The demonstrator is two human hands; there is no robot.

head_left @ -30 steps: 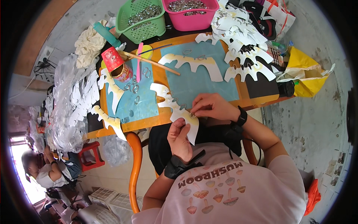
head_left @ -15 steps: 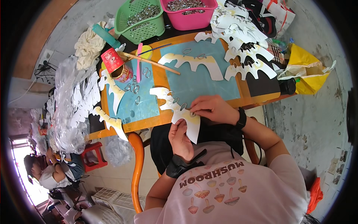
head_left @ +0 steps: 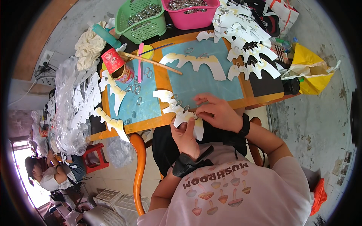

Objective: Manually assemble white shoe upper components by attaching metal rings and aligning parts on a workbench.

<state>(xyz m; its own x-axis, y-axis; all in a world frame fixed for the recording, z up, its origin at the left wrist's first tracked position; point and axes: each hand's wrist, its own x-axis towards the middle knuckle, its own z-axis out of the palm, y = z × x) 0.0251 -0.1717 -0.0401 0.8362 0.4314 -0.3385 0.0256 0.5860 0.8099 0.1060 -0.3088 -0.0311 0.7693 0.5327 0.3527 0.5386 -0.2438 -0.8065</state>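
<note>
Cutout (head_left: 181, 111) is pinched at its near end by left hand (head_left: 184, 135); ring (head_left: 196, 116) is gripped against it by right hand (head_left: 217, 113) fingertips.

My left hand (head_left: 184, 137) covers the white card cutout's (head_left: 177, 109) lower end; metal ring (head_left: 196, 116) barely discernible under my right hand (head_left: 217, 113).

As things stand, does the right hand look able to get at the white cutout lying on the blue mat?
Probably yes. The right hand is pinching a ring on the held white cutout; the cutout on the blue mat lies just beyond it, with nothing between.
</note>
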